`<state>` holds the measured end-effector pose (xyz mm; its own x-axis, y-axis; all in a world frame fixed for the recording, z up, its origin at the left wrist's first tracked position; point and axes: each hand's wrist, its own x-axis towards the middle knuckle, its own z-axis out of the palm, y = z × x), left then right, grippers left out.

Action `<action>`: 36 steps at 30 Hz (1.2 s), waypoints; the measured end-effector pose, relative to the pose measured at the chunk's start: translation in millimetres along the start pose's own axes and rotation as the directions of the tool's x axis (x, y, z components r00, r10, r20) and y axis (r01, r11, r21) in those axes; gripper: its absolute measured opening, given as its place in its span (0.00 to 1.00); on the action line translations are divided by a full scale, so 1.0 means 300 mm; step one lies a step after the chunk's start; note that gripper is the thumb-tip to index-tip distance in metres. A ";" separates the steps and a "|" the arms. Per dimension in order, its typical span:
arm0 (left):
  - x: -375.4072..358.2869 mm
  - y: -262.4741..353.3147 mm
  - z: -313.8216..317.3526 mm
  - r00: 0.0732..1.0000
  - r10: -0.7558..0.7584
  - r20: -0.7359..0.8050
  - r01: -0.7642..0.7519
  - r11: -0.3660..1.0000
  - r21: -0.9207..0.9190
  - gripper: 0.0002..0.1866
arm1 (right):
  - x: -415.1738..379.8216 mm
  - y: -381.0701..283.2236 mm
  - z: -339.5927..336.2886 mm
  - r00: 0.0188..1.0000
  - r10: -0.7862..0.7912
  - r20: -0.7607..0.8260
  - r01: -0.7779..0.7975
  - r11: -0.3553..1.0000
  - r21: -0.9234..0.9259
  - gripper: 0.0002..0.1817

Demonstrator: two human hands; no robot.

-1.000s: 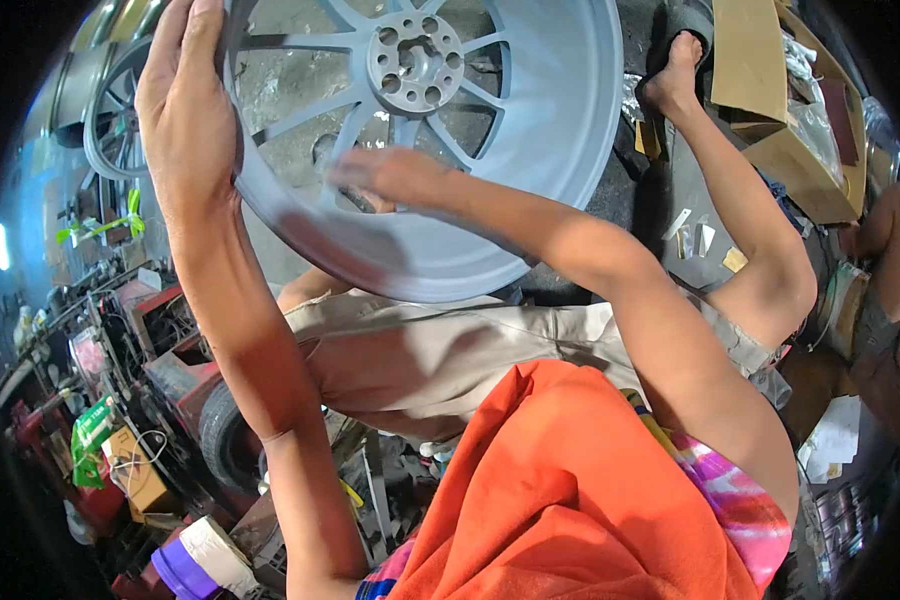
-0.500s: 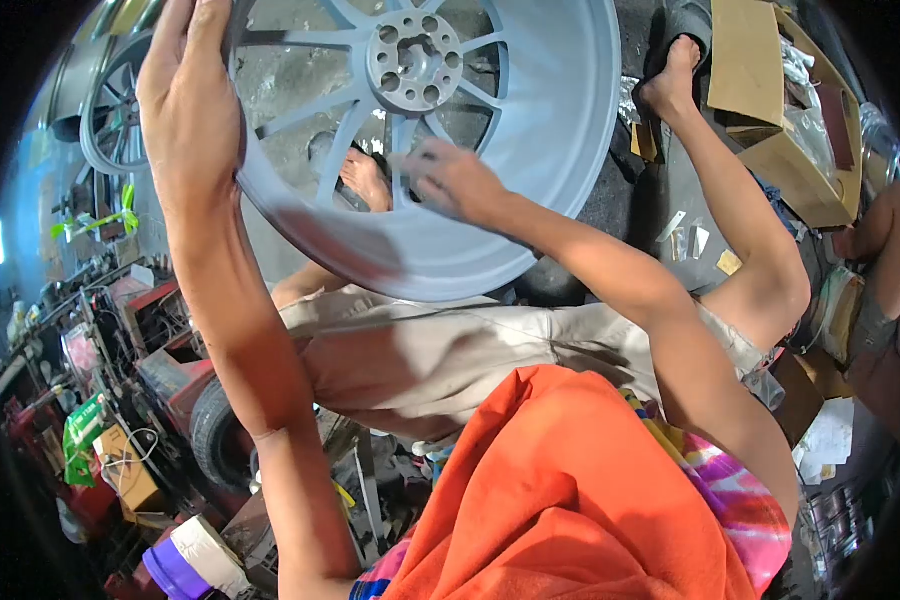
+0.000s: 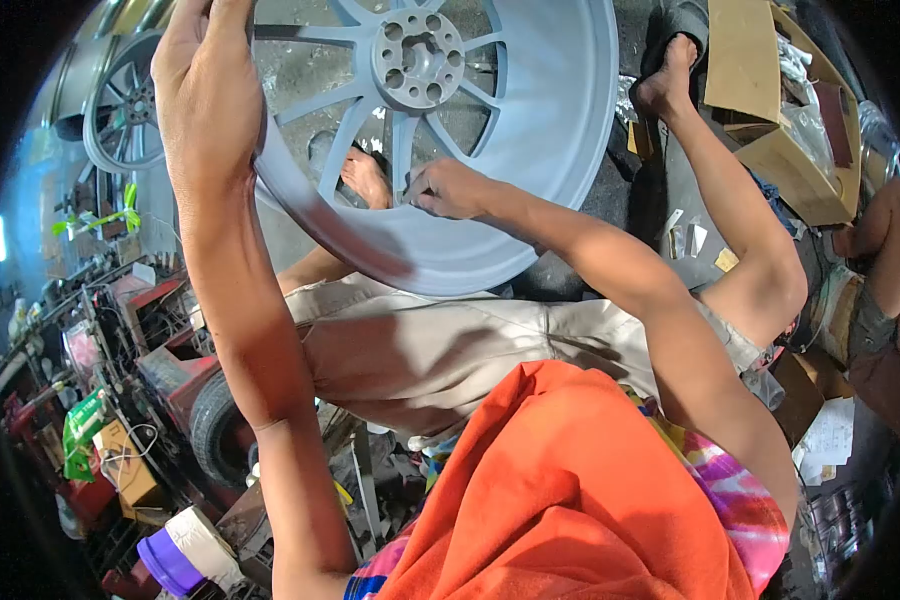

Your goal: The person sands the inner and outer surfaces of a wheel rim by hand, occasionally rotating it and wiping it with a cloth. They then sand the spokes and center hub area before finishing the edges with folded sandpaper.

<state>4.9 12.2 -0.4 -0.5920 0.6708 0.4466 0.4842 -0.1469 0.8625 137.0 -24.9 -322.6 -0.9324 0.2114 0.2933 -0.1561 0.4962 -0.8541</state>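
Note:
A large grey alloy wheel rim (image 3: 560, 120) with thin spokes and a drilled hub is tilted in front of my lap, its top cut off by the frame. My left hand (image 3: 210, 105) grips the rim's left edge; its fingertips lie partly out of view. Down at the lower spokes, my right hand (image 3: 452, 190) presses against the inner face, close to where a spoke meets the barrel. Its fingers are curled together, and whatever may be under them is hidden.
Another wheel rim (image 3: 125, 115) stands at the upper left. An open cardboard box (image 3: 785, 170) with plastic wrapping sits at the upper right. Red machinery (image 3: 175, 365), a tyre (image 3: 220, 430) and a purple-and-white tub (image 3: 175, 560) crowd the left. Another person's leg (image 3: 885, 250) shows at far right.
My right hand, blurred before, has shifted slightly right and down along the spokes and is sharper now. My left hand and the rim's left edge have moved a little to the right.

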 end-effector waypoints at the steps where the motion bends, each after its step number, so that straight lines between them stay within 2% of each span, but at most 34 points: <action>1: 0.000 0.001 -0.002 0.991 -0.131 -0.038 0.119 0.967 -0.224 0.22 | -0.004 -0.025 -0.013 0.983 0.036 -0.183 -0.045 0.998 -0.042 0.10; 2: -0.001 0.000 -0.006 0.963 -0.260 -0.075 0.200 0.872 -0.447 0.22 | -0.003 -0.044 -0.034 0.933 0.059 -0.355 -0.094 0.992 -0.082 0.10; 3: -0.088 0.098 0.030 0.997 0.035 0.067 -0.032 0.998 -0.052 0.21 | 0.002 -0.074 -0.068 0.935 0.057 -0.351 -0.092 0.992 -0.085 0.10; 4: -0.121 0.130 0.051 0.972 0.135 0.194 -0.165 0.976 0.146 0.21 | 0.001 -0.115 -0.095 0.864 0.153 -0.479 -0.206 0.977 -0.061 0.10; 5: -0.152 0.162 0.073 0.921 0.231 0.315 -0.328 0.896 0.301 0.21 | 0.000 -0.139 -0.105 0.762 0.240 -0.601 -0.315 0.949 -0.021 0.10; 6: -0.153 0.169 0.088 0.939 0.203 0.279 -0.291 0.899 0.327 0.21 | 0.009 -0.114 -0.076 0.758 0.242 -0.606 -0.318 0.948 -0.019 0.10; 7: -0.140 0.160 0.084 0.946 0.195 0.260 -0.277 0.900 0.336 0.21 | 0.028 -0.066 -0.029 0.777 0.123 -0.617 -0.263 0.955 -0.140 0.11; 8: -0.128 0.152 0.080 0.953 0.186 0.241 -0.263 0.901 0.345 0.21 | 0.043 -0.035 -0.010 0.790 -0.002 -0.613 -0.202 0.943 -0.264 0.12; 9: -0.098 0.136 0.067 0.928 0.234 0.291 -0.322 0.896 0.306 0.21 | 0.042 -0.041 -0.014 0.788 -0.009 -0.616 -0.200 0.942 -0.269 0.12; 11: -0.094 0.098 0.039 0.898 0.277 0.341 -0.374 0.890 0.262 0.21 | 0.006 -0.062 -0.005 0.917 0.092 -0.388 -0.172 0.969 -0.177 0.12; 12: -0.137 0.142 0.059 0.908 0.250 0.337 -0.339 0.910 0.239 0.22 | -0.028 -0.049 0.008 0.918 0.096 -0.384 -0.177 0.968 -0.181 0.12; 14: -0.156 0.156 0.073 0.914 0.227 0.337 -0.309 0.927 0.212 0.22 | -0.091 -0.006 0.043 0.944 0.185 -0.273 -0.200 0.979 -0.030 0.09; 15: -0.150 0.135 0.077 0.916 0.257 0.307 -0.337 0.909 0.246 0.22 | -0.098 -0.003 0.007 0.945 0.182 -0.273 -0.198 0.980 -0.034 0.09; 16: -0.155 0.128 0.076 0.918 0.266 0.293 -0.345 0.901 0.263 0.22 | -0.101 -0.005 -0.047 0.765 0.519 -0.381 -0.482 0.854 0.194 0.10; 17: -0.160 0.121 0.075 0.920 0.275 0.280 -0.353 0.893 0.280 0.22 | -0.110 -0.005 -0.074 0.467 0.795 -0.387 -0.664 0.605 0.440 0.11; 18: -0.172 0.130 0.072 0.914 0.263 0.308 -0.347 0.901 0.259 0.22 | -0.118 0.028 -0.075 0.461 0.799 -0.387 -0.669 0.599 0.441 0.11; 20: -0.192 0.164 0.069 0.894 0.258 0.367 -0.347 0.915 0.203 0.23 | -0.137 0.137 -0.059 0.280 0.922 -0.269 -0.741 0.386 0.549 0.14; 21: -0.194 0.180 0.066 0.883 0.262 0.391 -0.352 0.919 0.179 0.23 | -0.124 0.199 -0.022 0.280 0.918 -0.280 -0.738 0.392 0.548 0.14; 23: -0.209 0.190 0.083 0.872 0.264 0.412 -0.355 0.921 0.162 0.23 | -0.054 0.279 0.085 0.193 0.920 -0.342 -0.815 0.344 0.466 0.17; 24: -0.240 0.188 0.124 0.883 0.319 0.345 -0.395 0.902 0.177 0.24 | -0.019 0.258 0.086 0.198 0.919 -0.341 -0.814 0.348 0.465 0.17; 26: -0.242 0.217 0.114 0.873 0.263 0.411 -0.331 0.938 0.102 0.24 | 0.023 0.179 0.058 0.164 0.902 -0.398 -0.518 0.422 0.744 0.15; 27: -0.243 0.230 0.110 0.865 0.235 0.443 -0.294 0.953 0.069 0.25 | 0.041 0.155 0.017 0.160 0.904 -0.396 -0.525 0.418 0.741 0.15; 28: -0.250 0.198 0.134 0.868 0.322 0.377 -0.386 0.917 0.104 0.24 | 0.066 0.146 -0.029 0.247 0.931 -0.270 -0.226 0.326 0.918 0.16; 29: -0.256 0.190 0.136 0.864 0.364 0.348 -0.428 0.895 0.125 0.24 | 0.087 0.122 -0.054 0.366 0.915 -0.167 0.083 0.146 0.986 0.17; 30: -0.261 0.181 0.139 0.857 0.406 0.319 -0.468 0.871 0.150 0.24 | 0.089 0.116 -0.033 0.298 0.928 -0.222 0.160 0.181 0.970 0.17; 31: -0.261 0.186 0.139 0.852 0.403 0.334 -0.473 0.866 0.164 0.24 | 0.073 0.110 -0.015 0.300 0.926 -0.228 0.160 0.186 0.969 0.17; 32: -0.257 0.187 0.141 0.849 0.404 0.339 -0.478 0.862 0.170 0.24 | 0.051 0.105 0.001 0.248 0.896 -0.369 -0.292 0.432 0.853 0.16; 33: -0.253 0.188 0.143 0.846 0.406 0.345 -0.483 0.858 0.175 0.24 | 0.029 0.100 0.025 0.252 0.830 -0.498 -0.682 0.517 0.517 0.16; 36: -0.254 0.202 0.150 0.822 0.438 0.364 -0.507 0.853 0.119 0.24 | 0.016 0.137 0.052 0.194 0.821 -0.537 -0.755 0.474 0.453 0.14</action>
<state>108.4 -15.0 7.1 -0.0404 0.7516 0.6584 0.7906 -0.3789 0.4811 121.1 -16.8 -363.1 -0.1338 0.9003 -0.4142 0.4820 -0.3061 -0.8210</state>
